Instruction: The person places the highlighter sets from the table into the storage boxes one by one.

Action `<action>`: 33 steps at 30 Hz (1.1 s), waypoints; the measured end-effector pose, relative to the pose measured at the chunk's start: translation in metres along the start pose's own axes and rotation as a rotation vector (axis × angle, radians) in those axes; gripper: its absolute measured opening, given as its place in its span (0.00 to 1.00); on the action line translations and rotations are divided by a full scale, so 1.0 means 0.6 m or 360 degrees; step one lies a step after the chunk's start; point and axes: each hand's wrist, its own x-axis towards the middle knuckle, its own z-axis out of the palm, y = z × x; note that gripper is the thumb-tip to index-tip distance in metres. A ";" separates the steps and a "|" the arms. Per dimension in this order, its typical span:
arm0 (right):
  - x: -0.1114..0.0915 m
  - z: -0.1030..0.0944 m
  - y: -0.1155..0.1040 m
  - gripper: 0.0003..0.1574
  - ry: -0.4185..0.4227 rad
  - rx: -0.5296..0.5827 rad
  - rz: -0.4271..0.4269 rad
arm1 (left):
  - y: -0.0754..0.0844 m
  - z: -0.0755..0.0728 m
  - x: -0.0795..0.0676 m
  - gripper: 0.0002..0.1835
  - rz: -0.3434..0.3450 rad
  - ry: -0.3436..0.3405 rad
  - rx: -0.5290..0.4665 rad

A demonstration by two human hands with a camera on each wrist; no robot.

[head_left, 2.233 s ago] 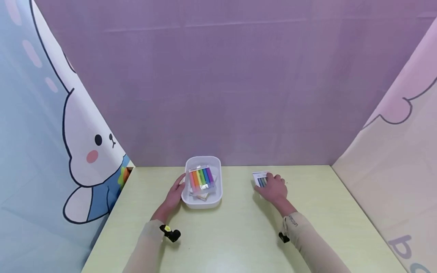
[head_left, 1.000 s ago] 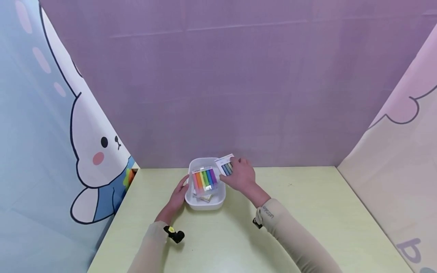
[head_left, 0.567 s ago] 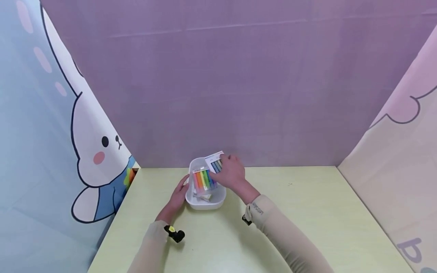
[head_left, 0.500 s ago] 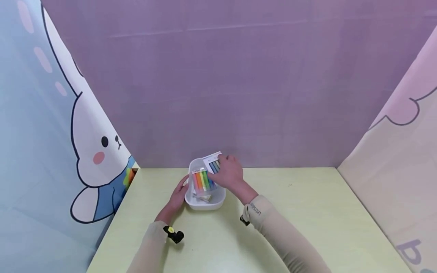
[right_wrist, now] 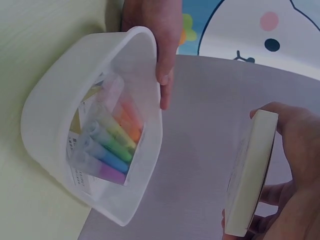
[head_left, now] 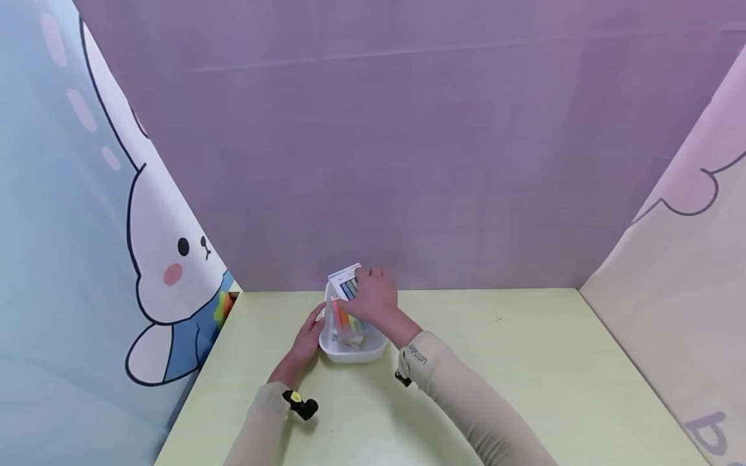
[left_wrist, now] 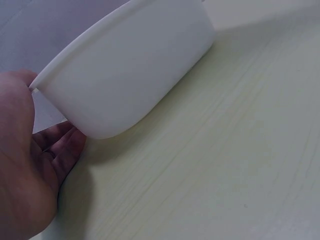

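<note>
A white plastic bin (head_left: pixel 353 356) stands on the table. My left hand (head_left: pixel 304 342) holds its left side; in the left wrist view the thumb reaches the bin's rim (left_wrist: pixel 75 42) and the fingers meet the outer wall lower down. Inside the bin lies a clear pack of rainbow-coloured markers (right_wrist: pixel 112 145), on top of a flat pale packet (right_wrist: pixel 80 175). My right hand (head_left: pixel 379 299) grips a flat white box (head_left: pixel 338 279) with a window showing several muted-coloured sticks. It is above the bin's far end, tilted, and partly covers the markers in the head view.
The pale wooden table (head_left: pixel 501 369) reaches to a purple cloth wall (head_left: pixel 443 162) just behind the bin. A rabbit-printed curtain (head_left: pixel 169 259) hangs at the left and a pink and cream one (head_left: pixel 688 291) at the right.
My right hand has lifted the white box from the table at the right and carried it left over the bin. My left hand stays at the bin's side.
</note>
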 end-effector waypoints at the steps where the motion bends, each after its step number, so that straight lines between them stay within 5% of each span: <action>1: 0.001 0.002 -0.001 0.56 -0.0005 -0.0001 0.0003 | 0.000 0.001 0.000 0.27 0.0002 -0.0005 0.0011; 16: 0.012 0.025 0.008 0.54 -0.0056 -0.0020 0.0062 | 0.022 0.004 0.001 0.27 0.0014 -0.0103 -0.0077; 21: 0.008 0.029 0.026 0.40 -0.0123 -0.0026 0.0076 | 0.046 0.004 -0.012 0.27 0.0011 -0.0154 -0.0055; 26: 0.005 0.034 0.044 0.23 -0.0148 0.0068 0.0069 | 0.014 0.002 -0.001 0.27 0.0038 -0.0090 -0.0008; 33: -0.001 0.042 0.069 0.25 -0.0094 0.0229 0.0095 | 0.007 -0.006 0.002 0.28 0.0015 -0.0072 -0.0053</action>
